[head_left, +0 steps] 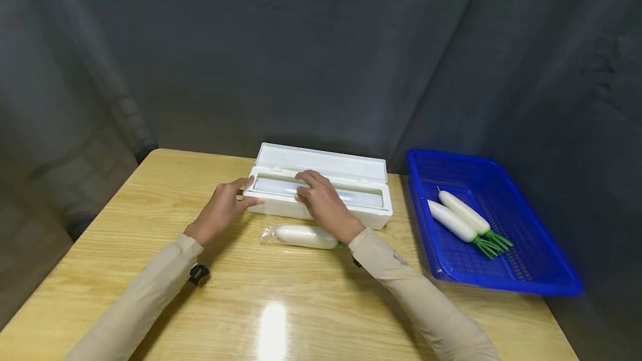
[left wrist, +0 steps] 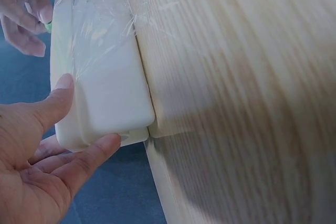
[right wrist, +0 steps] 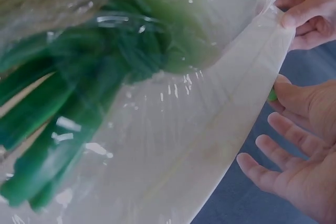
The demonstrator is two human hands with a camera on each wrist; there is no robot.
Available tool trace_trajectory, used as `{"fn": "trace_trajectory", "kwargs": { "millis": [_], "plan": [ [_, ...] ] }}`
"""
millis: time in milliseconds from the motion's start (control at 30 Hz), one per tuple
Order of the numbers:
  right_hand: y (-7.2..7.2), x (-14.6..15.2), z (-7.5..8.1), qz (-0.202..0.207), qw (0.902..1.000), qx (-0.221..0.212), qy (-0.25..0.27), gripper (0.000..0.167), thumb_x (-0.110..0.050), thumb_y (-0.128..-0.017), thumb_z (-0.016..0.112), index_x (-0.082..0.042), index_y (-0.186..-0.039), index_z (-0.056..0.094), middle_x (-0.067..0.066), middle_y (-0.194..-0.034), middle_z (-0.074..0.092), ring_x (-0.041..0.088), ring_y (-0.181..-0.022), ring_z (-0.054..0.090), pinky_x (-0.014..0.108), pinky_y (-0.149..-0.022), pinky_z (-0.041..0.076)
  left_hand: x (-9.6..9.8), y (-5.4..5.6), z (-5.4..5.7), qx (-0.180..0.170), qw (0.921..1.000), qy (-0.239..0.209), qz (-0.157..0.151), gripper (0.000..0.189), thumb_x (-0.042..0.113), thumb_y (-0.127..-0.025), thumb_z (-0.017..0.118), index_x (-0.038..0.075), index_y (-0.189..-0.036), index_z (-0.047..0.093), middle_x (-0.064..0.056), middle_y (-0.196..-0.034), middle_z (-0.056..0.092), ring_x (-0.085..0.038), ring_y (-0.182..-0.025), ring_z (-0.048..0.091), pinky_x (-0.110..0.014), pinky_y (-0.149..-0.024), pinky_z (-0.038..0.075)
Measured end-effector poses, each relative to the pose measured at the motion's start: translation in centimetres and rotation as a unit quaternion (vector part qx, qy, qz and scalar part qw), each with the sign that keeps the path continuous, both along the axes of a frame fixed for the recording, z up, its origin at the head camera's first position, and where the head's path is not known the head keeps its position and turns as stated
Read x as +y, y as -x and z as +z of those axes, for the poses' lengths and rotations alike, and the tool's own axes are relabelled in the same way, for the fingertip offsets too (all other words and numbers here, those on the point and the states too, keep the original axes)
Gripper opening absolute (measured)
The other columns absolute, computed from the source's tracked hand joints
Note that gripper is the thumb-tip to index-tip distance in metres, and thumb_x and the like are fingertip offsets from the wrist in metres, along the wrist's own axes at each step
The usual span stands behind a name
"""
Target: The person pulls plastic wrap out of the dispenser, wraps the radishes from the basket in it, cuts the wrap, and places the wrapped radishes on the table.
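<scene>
A long white cling film dispenser box [head_left: 281, 208] lies across the table, its lid [head_left: 321, 160] raised at the back and a film roll [head_left: 362, 198] inside. My left hand [head_left: 220, 208] grips the box's left end, thumb on the near side. Halfway along the front edge, my right hand [head_left: 326, 202] pinches a small green slider [right wrist: 272, 95] between thumb and index finger, the other fingers spread over the roll. A white radish [head_left: 306, 237] wrapped in clear film lies just in front of the box. Its green stems [right wrist: 68, 82] fill much of the right wrist view.
At the right stands a blue plastic basket [head_left: 511, 287] holding two white radishes [head_left: 463, 210] with green stems. Clear film [left wrist: 102, 3] hangs over the box's front face. Grey curtains [head_left: 281, 60] enclose the wooden table [head_left: 225, 305] behind and at the sides.
</scene>
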State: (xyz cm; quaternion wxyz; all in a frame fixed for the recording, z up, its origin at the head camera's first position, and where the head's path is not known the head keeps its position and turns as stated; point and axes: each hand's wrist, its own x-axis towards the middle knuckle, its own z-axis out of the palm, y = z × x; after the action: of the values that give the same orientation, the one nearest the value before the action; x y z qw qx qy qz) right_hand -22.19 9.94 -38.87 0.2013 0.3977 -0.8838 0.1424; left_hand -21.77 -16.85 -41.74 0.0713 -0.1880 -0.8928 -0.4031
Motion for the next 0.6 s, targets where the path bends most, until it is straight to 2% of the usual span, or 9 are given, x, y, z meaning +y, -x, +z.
{"fn": "trace_trajectory", "kwargs": {
  "millis": [167,233,367,500,600],
  "plan": [
    [0.0,0.8,0.0,-0.004,0.9998,-0.018,0.008,0.009,-0.005,-0.101,0.069,-0.002,-0.096,0.075,0.019,-0.129,0.067,0.032,-0.126,0.06,0.043,-0.106,0.053,0.1,0.3,0.2,-0.007,1.0,-0.003,-0.001,0.069,0.019,-0.095,0.079,-0.013,-0.148,0.047,-0.029,-0.14,0.061,-0.035,-0.111,0.071,-0.041,-0.086,0.059],
    [-0.1,1.2,0.2,-0.006,0.9996,-0.024,0.011,0.009,-0.005,-0.101,0.068,-0.002,-0.097,0.075,0.019,-0.129,0.067,0.032,-0.125,0.061,0.041,-0.104,0.054,0.2,0.5,0.4,-0.011,0.9999,-0.008,0.0,0.069,0.018,-0.095,0.079,-0.012,-0.148,0.048,-0.029,-0.142,0.06,-0.036,-0.111,0.072,-0.038,-0.081,0.059],
    [-0.3,2.1,0.4,-0.014,0.9994,-0.032,0.009,0.009,-0.006,-0.102,0.068,-0.002,-0.099,0.075,0.019,-0.13,0.066,0.032,-0.126,0.06,0.04,-0.104,0.054,0.0,0.5,0.6,-0.022,0.9996,-0.018,0.003,0.07,0.017,-0.094,0.08,-0.011,-0.149,0.048,-0.03,-0.142,0.059,-0.033,-0.099,0.076,-0.031,-0.074,0.056],
    [-0.8,3.1,0.3,-0.022,0.9988,-0.043,0.006,0.009,-0.007,-0.101,0.068,-0.002,-0.101,0.076,0.019,-0.131,0.066,0.033,-0.126,0.06,0.04,-0.1,0.056,-0.3,0.4,0.3,-0.03,0.9991,-0.03,0.003,0.071,0.018,-0.093,0.081,-0.01,-0.149,0.048,-0.03,-0.145,0.057,-0.031,-0.091,0.077,-0.029,-0.073,0.056],
    [-1.1,3.8,0.3,-0.024,0.9986,-0.046,0.009,0.009,-0.006,-0.101,0.068,-0.002,-0.102,0.076,0.019,-0.13,0.066,0.034,-0.125,0.061,0.04,-0.098,0.057,-0.3,0.2,0.1,-0.041,0.9979,-0.05,0.005,0.072,0.018,-0.092,0.082,-0.008,-0.15,0.049,-0.03,-0.141,0.06,-0.031,-0.082,0.077,-0.025,-0.065,0.054]
  ]
}}
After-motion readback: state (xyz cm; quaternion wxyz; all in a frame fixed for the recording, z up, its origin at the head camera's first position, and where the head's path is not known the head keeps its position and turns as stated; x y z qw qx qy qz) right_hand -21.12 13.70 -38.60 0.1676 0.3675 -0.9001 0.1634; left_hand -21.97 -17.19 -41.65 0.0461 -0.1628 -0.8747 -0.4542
